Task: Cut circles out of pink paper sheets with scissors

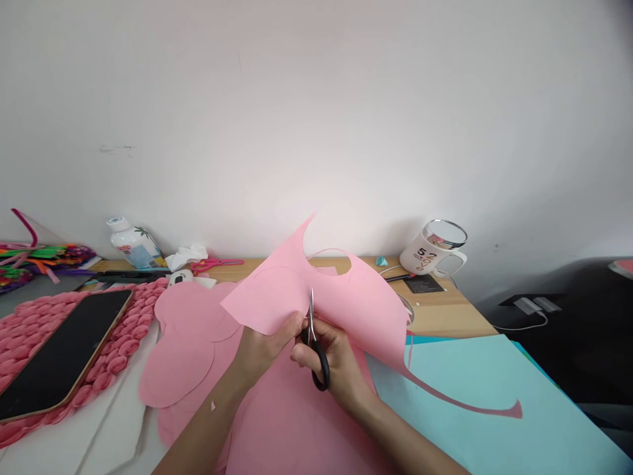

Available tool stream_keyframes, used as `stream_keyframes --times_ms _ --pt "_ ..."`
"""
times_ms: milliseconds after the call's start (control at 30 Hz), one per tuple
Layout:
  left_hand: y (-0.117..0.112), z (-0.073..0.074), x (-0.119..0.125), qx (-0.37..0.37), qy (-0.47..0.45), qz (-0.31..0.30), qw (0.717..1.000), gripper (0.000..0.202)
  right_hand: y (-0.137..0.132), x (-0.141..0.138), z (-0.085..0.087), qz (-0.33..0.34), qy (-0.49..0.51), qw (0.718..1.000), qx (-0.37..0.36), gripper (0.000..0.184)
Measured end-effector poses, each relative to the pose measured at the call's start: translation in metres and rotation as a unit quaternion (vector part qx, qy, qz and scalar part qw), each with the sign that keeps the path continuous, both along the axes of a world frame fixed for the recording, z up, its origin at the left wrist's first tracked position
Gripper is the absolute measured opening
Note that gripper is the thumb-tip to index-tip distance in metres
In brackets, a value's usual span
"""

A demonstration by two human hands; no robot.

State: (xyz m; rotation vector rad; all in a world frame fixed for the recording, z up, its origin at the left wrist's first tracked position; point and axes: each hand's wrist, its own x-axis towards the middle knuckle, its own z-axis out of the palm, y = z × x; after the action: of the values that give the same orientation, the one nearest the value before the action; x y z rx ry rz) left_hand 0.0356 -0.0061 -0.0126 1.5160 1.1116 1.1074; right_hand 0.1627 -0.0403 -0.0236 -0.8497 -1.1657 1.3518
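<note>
My left hand [264, 346] pinches the near edge of a pink paper sheet [346, 300] and holds it up off the table. My right hand [336, 363] grips black-handled scissors [314, 343], whose blades point up into the sheet's edge. A thin curled pink offcut strip [465, 399] trails from the sheet to the right over light blue paper [494, 402]. Rounded pink cut-out shapes [190, 343] lie flat under and to the left of my hands.
A phone [64, 353] rests on a pink knitted mat [123, 330] at left. Along the back of the wooden desk [455, 313] stand a white bottle [132, 244], pink scissors [215, 264], crumpled tissue and a white mug [432, 251]. Coloured strips [39, 257] lie far left.
</note>
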Motion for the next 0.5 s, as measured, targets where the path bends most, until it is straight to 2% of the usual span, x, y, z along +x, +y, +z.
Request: stream_keyframes --times_ms 300,500 --pt "-0.0011 0.0025 -0.0003 0.062 -0.026 -0.013 0.998 0.015 0.0013 0.0036 0.0049 0.003 -0.013 1.000 0.020 0.029" --pt "-0.0016 0.0050 0.0000 0.067 -0.027 -0.025 0.997 0.012 0.0018 0.0036 0.0030 0.007 -0.013 1.000 0.020 0.028"
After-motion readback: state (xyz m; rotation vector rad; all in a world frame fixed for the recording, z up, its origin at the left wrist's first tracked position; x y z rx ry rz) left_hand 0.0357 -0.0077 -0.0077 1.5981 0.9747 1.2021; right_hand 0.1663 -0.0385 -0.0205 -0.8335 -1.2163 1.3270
